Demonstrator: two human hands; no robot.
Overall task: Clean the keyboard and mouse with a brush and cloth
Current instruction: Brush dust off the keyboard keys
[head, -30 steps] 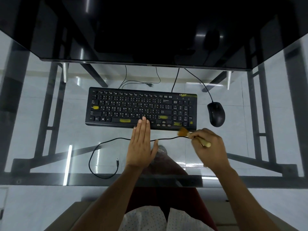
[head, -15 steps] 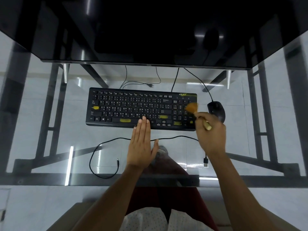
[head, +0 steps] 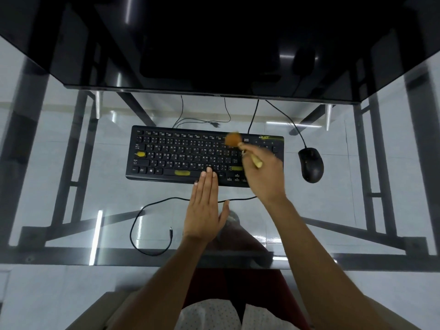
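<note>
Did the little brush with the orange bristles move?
Yes. The brush with orange bristles in the right hand went from the black keyboard's near edge, up and left, to its top rows.

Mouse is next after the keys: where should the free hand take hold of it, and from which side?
Grip the mouse across its two long flanks at the wide rear hump, coming from the near side. Its narrow front points away toward the monitor, where the cord leaves it, so the near end is unobstructed. It lies flat on the glass desk, right of the keyboard.
</note>
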